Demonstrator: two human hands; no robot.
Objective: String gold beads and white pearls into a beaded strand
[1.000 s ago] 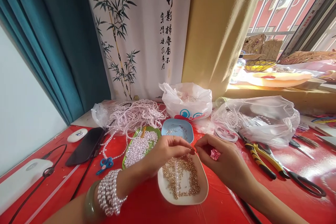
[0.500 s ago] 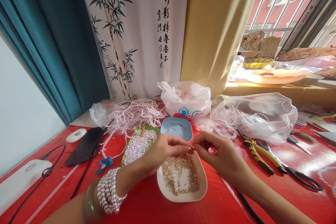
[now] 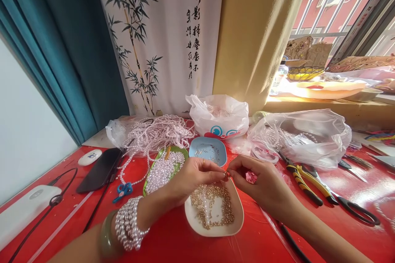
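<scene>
My left hand (image 3: 199, 178), with pearl strands (image 3: 129, 224) and a green bangle (image 3: 108, 234) on its wrist, pinches something tiny and dark between thumb and index finger. Fingertips of my right hand (image 3: 257, 174) meet it there, also pinched; what they grip is too small to name. Both hands are above the far edge of a white tray (image 3: 193, 228) with gold beads (image 3: 226, 209) and a few pearly ones. Beyond them lies a blue tray (image 3: 208, 148) with small metal pieces. Left of it, a green tray (image 3: 146, 183) holds white pearl beads (image 3: 163, 172).
Pearl strands (image 3: 160, 131) are heaped at the back left, near a black phone (image 3: 100, 170) and small blue scissors (image 3: 123, 191). Plastic bags (image 3: 219, 115) stand behind. Yellow-black pliers (image 3: 304, 185) and black-handled scissors (image 3: 358, 209) lie at the right.
Both hands stay almost where they were, fingertips still together. The view has shifted very slightly.
</scene>
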